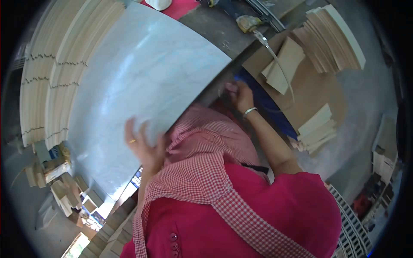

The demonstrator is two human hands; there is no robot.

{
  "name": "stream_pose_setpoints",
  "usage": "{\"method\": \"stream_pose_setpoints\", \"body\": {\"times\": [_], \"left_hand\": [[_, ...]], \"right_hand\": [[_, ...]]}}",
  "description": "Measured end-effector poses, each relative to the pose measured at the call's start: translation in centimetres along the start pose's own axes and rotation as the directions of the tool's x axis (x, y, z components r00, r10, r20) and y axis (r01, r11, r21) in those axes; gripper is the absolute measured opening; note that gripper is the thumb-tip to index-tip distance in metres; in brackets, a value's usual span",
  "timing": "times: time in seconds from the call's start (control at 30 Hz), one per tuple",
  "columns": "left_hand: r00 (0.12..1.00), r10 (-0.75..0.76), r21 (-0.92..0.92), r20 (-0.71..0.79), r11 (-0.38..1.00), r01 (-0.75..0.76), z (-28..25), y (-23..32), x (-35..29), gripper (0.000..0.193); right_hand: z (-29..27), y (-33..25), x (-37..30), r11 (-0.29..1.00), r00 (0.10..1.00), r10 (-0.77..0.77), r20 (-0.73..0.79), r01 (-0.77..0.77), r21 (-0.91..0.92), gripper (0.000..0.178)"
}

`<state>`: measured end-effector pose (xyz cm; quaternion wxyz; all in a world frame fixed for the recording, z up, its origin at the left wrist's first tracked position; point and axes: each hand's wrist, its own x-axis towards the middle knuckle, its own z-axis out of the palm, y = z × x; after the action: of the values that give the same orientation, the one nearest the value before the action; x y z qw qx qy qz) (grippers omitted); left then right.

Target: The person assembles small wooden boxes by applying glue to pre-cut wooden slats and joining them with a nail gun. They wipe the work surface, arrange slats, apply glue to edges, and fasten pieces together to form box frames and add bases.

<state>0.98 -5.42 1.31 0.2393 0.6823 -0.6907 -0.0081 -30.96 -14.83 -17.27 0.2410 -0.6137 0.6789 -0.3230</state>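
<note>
My left hand (146, 148) is over the near edge of a glossy white tabletop (146, 81), fingers spread and slightly blurred, with nothing seen in them. A gold-coloured ring is on one finger. My right hand (241, 96) is off the table's right edge, beside a dark blue strip (279, 118). Its fingers are curled together; what they hold, if anything, is too small or hidden to make out. A silver bracelet circles that wrist. My checked apron (211, 137) lies between the hands.
Tall stacks of pale thin boards (64, 73) stand along the tabletop's left side. A tool with a yellowish end (249, 23) and a pale hose (282, 69) lies at the back. On a brown sheet (318, 90) to the right rest more boards (329, 38) and loose pieces (316, 129).
</note>
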Motion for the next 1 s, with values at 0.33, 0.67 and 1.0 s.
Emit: {"method": "stream_pose_setpoints", "body": {"times": [0.33, 0.67, 1.0], "left_hand": [[0.898, 0.151, 0.13, 0.414, 0.966, -0.222, 5.7, 3.6, 6.0, 0.095], [0.798, 0.021, 0.07, 0.602, 0.994, -0.079, 4.2, 5.1, 7.0, 0.079], [0.753, 0.073, 0.097, 0.654, 0.979, -0.179, 4.5, 3.8, 6.7, 0.078]], "right_hand": [[15.1, 1.0, 9.1, 0.88, 0.675, 0.13, 0.727, 0.259, -0.397, 0.036], [10.4, 7.0, 3.0, 0.821, 0.618, 0.313, 0.721, 0.205, -0.532, 0.036], [8.9, 7.4, -0.6, 0.806, 0.617, 0.364, 0.698, 0.167, -0.568, 0.037]]}}
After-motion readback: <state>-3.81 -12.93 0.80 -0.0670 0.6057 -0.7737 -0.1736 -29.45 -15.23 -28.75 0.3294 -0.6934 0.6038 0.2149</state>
